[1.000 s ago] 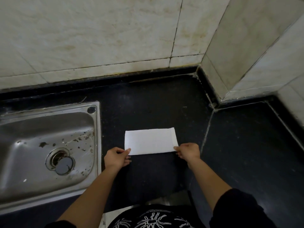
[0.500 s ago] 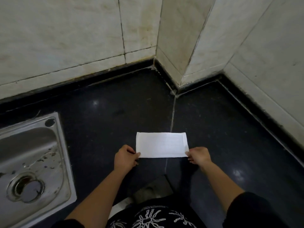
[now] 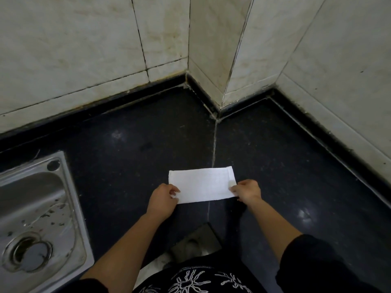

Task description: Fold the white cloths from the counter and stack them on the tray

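Dark stone surface (image 3: 127, 166) starts at my waist. Close to its near edge my left hand (image 3: 161, 200) pinches the near-left corner of the white cloth (image 3: 201, 186), and my right hand (image 3: 247, 191) pinches its right end. The cloth lies flat as a long folded strip across the surface's seam. I judge one fold done and another due, then the carry; no tray or stack shows. The sink (image 3: 69, 208) sits at the left edge, well apart. Beyond the cloth I have room to fold away from me before the tiled wall (image 3: 211, 60), whose corner juts in at the back.
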Demonstrator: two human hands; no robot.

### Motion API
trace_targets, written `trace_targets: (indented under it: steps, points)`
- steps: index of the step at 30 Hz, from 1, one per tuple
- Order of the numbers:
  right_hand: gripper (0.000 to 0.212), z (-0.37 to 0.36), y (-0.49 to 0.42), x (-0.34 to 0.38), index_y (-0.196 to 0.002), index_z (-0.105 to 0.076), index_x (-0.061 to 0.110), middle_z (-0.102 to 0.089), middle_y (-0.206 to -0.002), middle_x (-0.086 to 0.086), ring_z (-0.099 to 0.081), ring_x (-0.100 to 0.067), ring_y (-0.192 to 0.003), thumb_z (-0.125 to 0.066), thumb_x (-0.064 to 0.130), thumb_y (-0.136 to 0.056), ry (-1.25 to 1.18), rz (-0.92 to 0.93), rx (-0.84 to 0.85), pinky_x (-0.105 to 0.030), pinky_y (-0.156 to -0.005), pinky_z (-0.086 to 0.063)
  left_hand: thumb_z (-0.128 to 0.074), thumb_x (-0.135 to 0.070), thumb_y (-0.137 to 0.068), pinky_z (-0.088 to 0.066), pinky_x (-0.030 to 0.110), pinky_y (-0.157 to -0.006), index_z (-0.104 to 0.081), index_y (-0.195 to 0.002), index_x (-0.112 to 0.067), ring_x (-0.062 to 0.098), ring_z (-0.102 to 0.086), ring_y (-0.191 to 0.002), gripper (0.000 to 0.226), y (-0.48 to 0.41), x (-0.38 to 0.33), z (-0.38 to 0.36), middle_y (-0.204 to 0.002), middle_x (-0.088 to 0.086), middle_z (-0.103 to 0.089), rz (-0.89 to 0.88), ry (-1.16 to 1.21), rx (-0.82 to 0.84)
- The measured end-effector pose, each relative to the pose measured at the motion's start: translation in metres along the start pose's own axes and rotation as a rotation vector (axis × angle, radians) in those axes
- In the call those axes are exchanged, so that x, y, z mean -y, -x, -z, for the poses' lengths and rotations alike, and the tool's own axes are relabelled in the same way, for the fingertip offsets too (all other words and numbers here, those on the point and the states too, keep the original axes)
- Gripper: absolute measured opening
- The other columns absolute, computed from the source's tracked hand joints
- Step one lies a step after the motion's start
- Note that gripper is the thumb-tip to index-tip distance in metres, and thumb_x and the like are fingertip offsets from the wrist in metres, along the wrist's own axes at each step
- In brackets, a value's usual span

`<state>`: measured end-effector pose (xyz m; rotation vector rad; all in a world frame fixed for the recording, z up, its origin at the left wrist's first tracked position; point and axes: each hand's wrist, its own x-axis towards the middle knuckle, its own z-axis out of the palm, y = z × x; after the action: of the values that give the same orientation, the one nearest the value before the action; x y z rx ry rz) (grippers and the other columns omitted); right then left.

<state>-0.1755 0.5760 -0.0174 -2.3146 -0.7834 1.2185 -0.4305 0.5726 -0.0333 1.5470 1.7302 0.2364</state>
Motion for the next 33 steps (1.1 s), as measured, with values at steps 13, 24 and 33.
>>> trace_targets:
  steps: [13,24,33]
  points:
    - [0.019,-0.037,0.037,0.053,-0.065,-0.064,0.016,-0.062,-0.070,0.000,-0.059,-0.014,-0.067,-0.077,0.008,-0.075,-0.036,0.258,0.286,-0.025,-0.058,-0.044,-0.056,-0.008,-0.092,-0.052,0.028,-0.088,-0.068,-0.118,-0.014,0.014,-0.064,-0.093,0.030,-0.010,0.009,0.014,-0.105,0.001,-0.068,0.195,0.362,0.126]
    - [0.025,-0.102,0.053,0.065,-0.061,-0.056,0.017,-0.065,-0.077,-0.005,-0.067,-0.024,-0.076,-0.072,0.011,-0.080,0.283,0.301,0.289,-0.035,-0.075,-0.059,-0.048,-0.009,-0.097,-0.053,0.023,-0.073,-0.068,-0.111,-0.010,0.016,-0.067,-0.096,0.024,0.006,0.008,0.017,-0.101,0.007,-0.071,0.442,0.890,0.072]
    - [0.017,-0.095,0.054,0.063,-0.093,-0.070,0.006,-0.070,-0.087,-0.008,-0.063,-0.011,-0.062,-0.053,0.003,-0.089,0.150,0.201,0.458,-0.017,-0.048,-0.045,-0.058,-0.020,-0.095,-0.054,0.029,-0.078,-0.064,-0.112,-0.009,0.017,-0.064,-0.090,0.021,0.004,0.004,0.014,-0.095,0.003,-0.067,0.430,0.785,0.004]
